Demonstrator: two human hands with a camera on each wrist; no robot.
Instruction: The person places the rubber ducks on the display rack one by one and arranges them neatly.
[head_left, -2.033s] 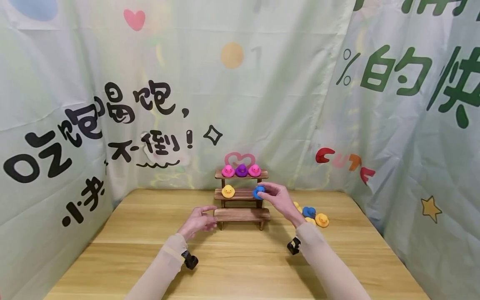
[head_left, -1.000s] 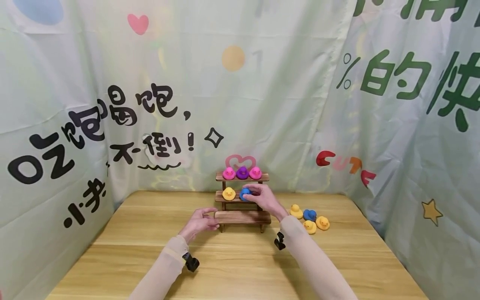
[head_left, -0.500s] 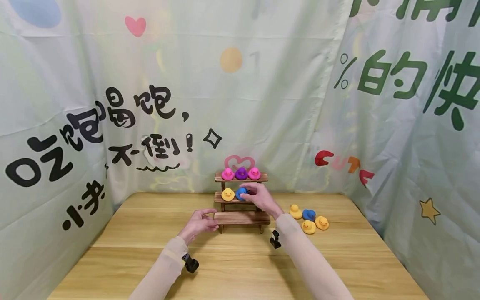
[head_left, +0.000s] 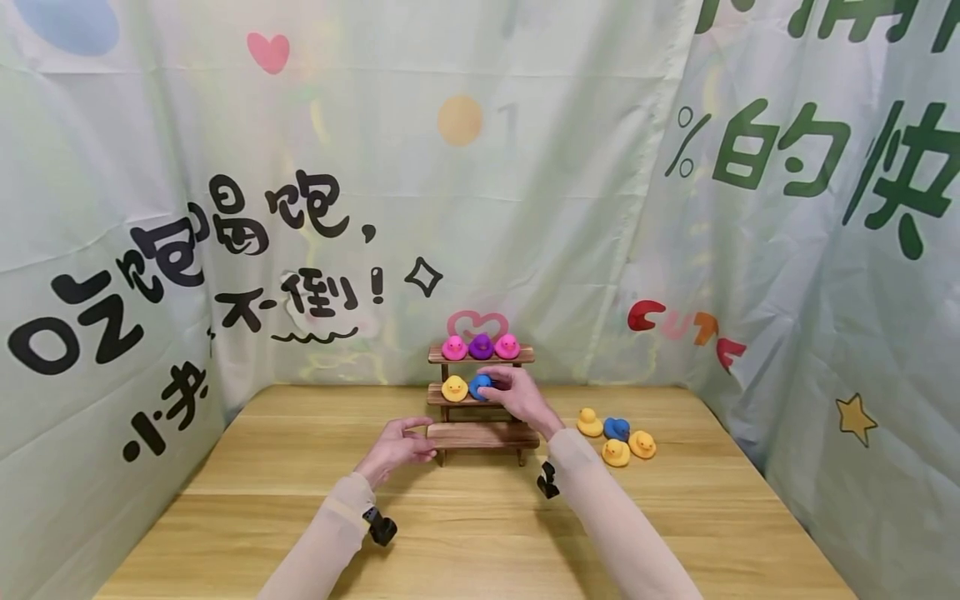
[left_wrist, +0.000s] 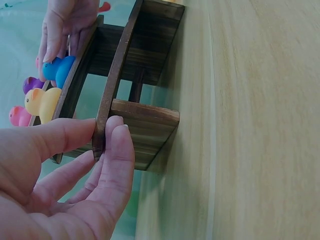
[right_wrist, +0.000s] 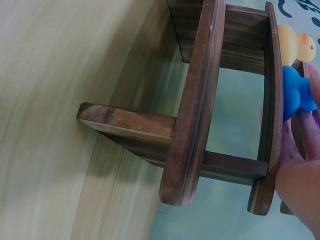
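Observation:
A small three-step wooden display stand stands on the table. My left hand pinches the left end of its lowest step, thumb on top and fingers beneath, as the left wrist view shows. On the middle step my right hand holds a blue rubber duck between thumb and fingers. A yellow rubber duck sits right beside it, on the left. Along the top step stand a pink duck, a purple duck and another pink duck.
To the right of the stand, several loose ducks lie on the wooden table: a blue duck among yellow ducks. A printed fabric curtain encloses the table at the back and both sides.
My right hand has slid the blue duck leftward along the middle step, up to the yellow one, and is almost still over the last half second. My left hand has stayed on the stand.

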